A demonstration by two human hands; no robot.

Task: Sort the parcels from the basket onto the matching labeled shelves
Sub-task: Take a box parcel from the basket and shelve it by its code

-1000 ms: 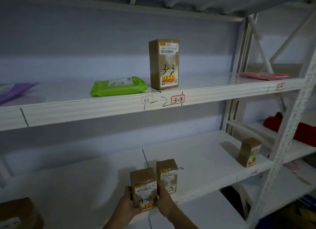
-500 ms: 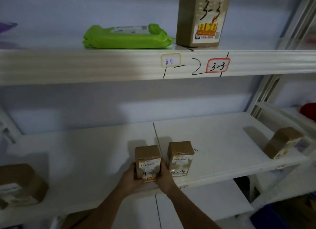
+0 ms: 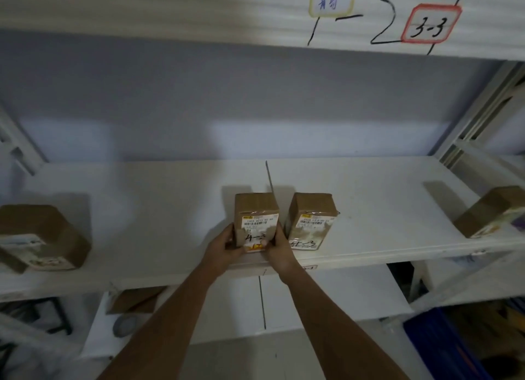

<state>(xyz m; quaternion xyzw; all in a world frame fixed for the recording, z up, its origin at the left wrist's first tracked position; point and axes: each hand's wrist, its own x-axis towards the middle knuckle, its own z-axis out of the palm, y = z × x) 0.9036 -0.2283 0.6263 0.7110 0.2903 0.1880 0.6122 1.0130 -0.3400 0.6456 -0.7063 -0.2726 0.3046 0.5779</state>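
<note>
Item: parcel (image 3: 255,219) marked 4-3, upright at the front edge of the middle shelf (image 3: 383,209), just left of its twin parcel (image 3: 311,220). Grip: left hand (image 3: 224,249) and right hand (image 3: 279,250) clamp its lower sides. Advice: seat it flat, label outward, then release both together.

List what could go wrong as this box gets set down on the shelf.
1. The brown cardboard box marked 4-3 sits near the white shelf's front edge; released there by the left hand and right hand, it could tip off.
2. Sliding it right could knock the neighbouring brown cardboard box, which stands close.
</note>
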